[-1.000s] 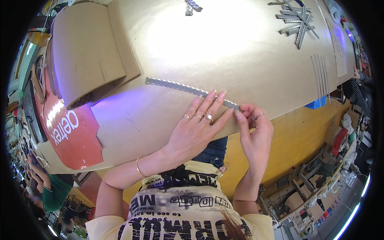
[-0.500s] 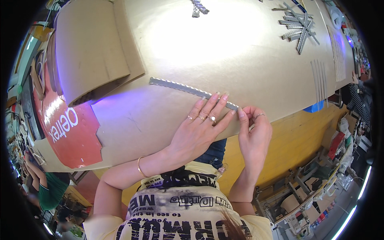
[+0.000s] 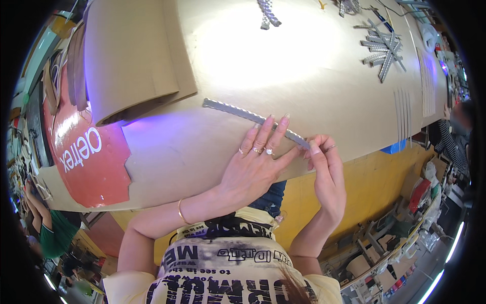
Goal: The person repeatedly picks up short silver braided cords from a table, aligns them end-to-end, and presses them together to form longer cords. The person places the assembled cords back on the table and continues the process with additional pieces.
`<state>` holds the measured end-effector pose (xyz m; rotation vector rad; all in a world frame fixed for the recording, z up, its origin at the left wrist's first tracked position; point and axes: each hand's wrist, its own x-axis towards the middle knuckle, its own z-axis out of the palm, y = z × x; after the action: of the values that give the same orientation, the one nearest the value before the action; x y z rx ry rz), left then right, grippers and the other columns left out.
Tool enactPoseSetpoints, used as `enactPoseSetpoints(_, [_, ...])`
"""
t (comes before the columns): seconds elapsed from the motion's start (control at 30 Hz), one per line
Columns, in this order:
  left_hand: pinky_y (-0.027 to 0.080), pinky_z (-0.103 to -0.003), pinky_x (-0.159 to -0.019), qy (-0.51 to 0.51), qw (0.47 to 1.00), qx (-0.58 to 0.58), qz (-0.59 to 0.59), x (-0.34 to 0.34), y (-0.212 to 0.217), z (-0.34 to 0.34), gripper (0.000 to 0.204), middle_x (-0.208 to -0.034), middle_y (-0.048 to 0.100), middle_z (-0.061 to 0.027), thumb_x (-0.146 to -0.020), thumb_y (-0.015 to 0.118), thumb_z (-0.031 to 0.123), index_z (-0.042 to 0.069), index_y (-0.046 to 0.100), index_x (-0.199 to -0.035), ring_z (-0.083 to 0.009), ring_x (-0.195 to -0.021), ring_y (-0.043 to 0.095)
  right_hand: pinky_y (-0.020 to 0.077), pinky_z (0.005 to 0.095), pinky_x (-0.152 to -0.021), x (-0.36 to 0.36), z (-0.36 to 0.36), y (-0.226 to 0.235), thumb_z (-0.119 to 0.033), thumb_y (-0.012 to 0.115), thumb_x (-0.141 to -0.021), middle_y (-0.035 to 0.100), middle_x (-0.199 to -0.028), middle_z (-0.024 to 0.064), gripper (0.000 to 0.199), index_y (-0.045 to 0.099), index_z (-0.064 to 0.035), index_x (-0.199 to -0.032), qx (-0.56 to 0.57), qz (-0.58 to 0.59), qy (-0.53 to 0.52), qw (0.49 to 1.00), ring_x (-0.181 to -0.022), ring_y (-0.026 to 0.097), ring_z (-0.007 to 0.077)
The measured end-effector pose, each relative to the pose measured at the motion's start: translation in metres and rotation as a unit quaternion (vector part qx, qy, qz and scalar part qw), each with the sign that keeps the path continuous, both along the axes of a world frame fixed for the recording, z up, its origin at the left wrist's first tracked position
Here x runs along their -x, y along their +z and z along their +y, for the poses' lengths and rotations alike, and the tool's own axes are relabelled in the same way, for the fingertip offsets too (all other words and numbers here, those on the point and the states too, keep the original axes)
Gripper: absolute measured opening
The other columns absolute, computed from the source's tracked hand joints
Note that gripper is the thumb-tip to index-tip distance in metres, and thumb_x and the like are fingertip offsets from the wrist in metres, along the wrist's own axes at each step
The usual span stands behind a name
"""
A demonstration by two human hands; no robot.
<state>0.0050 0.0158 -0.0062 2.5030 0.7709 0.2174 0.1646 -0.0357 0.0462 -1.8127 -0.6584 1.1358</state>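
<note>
A narrow grey strip with a silvery braided edge [image 3: 232, 110] lies slantwise on the brown-covered table in front of me. Across its middle rest the fingers of my left hand [image 3: 251, 168], stretched out and pressing the strip flat, with rings on several of them. My right hand [image 3: 326, 175] pinches the strip's near right end between thumb and fingertips, close to the table's edge. The fingers of that hand partly hide the very tip.
A large rolled brown sheet [image 3: 136, 55] and a red sheet [image 3: 96, 167] are at the left. Toward the far right lies a pile of similar braided strips [image 3: 385, 50], with several thin strips [image 3: 403, 116] nearer the edge. Two braided pieces [image 3: 268, 14] lie at the back.
My right hand has shifted slightly to the right and now grips the strip's end. The strip appears narrower, with less of its grey face showing. My left hand stays on it.
</note>
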Motion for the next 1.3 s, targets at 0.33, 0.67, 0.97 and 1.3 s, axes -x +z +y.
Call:
enactPoseSetpoints(0.33, [0.018, -0.051, -0.119, 0.017, 0.999, 0.039, -0.017, 0.003, 0.001, 0.006, 0.061, -0.158, 0.023, -0.0268, -0.086, 0.068, 0.036, 0.021, 0.051, -0.143, -0.0425, -0.148, 0.020, 0.0363, 0.0196, -0.059, 0.006, 0.018, -0.018, -0.007, 0.066, -0.094, 0.049, -0.077, -0.0039, 0.017, 0.049, -0.0040, -0.099, -0.027, -0.103, -0.020, 0.994, -0.067, 0.042, 0.0035])
enactPoseSetpoints(0.67, [0.015, -0.059, -0.117, 0.075, 0.995, 0.064, -0.026, 0.010, 0.002, 0.012, 0.069, -0.161, 0.015, -0.0260, -0.080, 0.073, 0.049, 0.028, 0.052, -0.142, -0.0477, -0.148, 0.012, 0.0373, 0.0219, -0.061, 0.024, 0.039, 0.000, 0.003, 0.060, -0.091, 0.053, -0.075, -0.0018, 0.026, 0.048, -0.0032, -0.114, -0.051, -0.164, 0.037, 0.984, -0.066, 0.045, 0.0048])
enactPoseSetpoints(0.97, [0.013, -0.062, -0.116, 0.104, 0.992, 0.072, -0.016, 0.027, 0.007, 0.021, 0.066, -0.161, 0.011, -0.0290, -0.080, 0.072, 0.050, 0.028, 0.054, -0.140, -0.0509, -0.148, 0.009, 0.0392, 0.0212, -0.073, 0.030, 0.041, 0.009, 0.007, 0.058, -0.090, 0.053, -0.081, -0.0005, 0.029, 0.046, -0.0056, -0.113, -0.162, -0.011, -0.017, 0.987, -0.074, 0.048, 0.0056])
enactPoseSetpoints(1.3, [0.012, -0.064, -0.114, 0.125, 0.991, 0.039, 0.013, 0.059, 0.003, 0.036, 0.063, -0.159, 0.009, -0.0339, -0.085, 0.063, 0.063, 0.030, 0.057, -0.138, -0.0550, -0.146, 0.008, 0.0376, 0.0198, -0.071, 0.021, 0.027, 0.003, 0.005, 0.060, -0.090, 0.050, -0.081, -0.0019, 0.023, 0.049, -0.0054, -0.108, -0.089, -0.072, -0.015, 0.993, -0.075, 0.046, 0.0042])
